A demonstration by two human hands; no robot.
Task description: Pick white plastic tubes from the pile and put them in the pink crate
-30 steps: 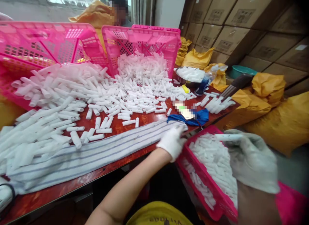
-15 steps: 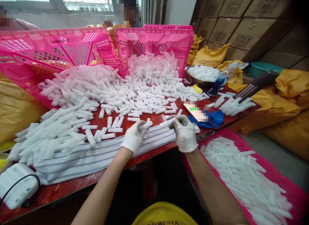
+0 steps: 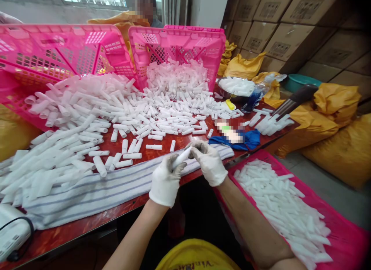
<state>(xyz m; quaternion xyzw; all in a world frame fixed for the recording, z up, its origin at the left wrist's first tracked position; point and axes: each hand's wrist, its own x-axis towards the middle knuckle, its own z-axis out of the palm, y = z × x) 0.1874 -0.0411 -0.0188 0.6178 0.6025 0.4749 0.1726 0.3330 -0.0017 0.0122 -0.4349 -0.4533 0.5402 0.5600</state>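
Between my gloved hands is a white plastic tube, tilted up to the right above the table edge. My left hand wraps its fingers round the lower end. At the upper end, my right hand pinches the tube with thumb and fingers; its very tip is hidden by them. A striped towel lies along the table edge under and behind my hands. Beyond it spreads a big heap of white tubes, with a few shorter loose tubes close to the towel.
Two pink baskets lean behind the heap. To the right are a blue cloth, a metal bowl and a bottle. A pink crate of tubes stands low at my right. Another person is across the table.
My hands have come together, the left moving right and down, the right moving left. Both now hold one tube where they were apart before. The view has shifted slightly.
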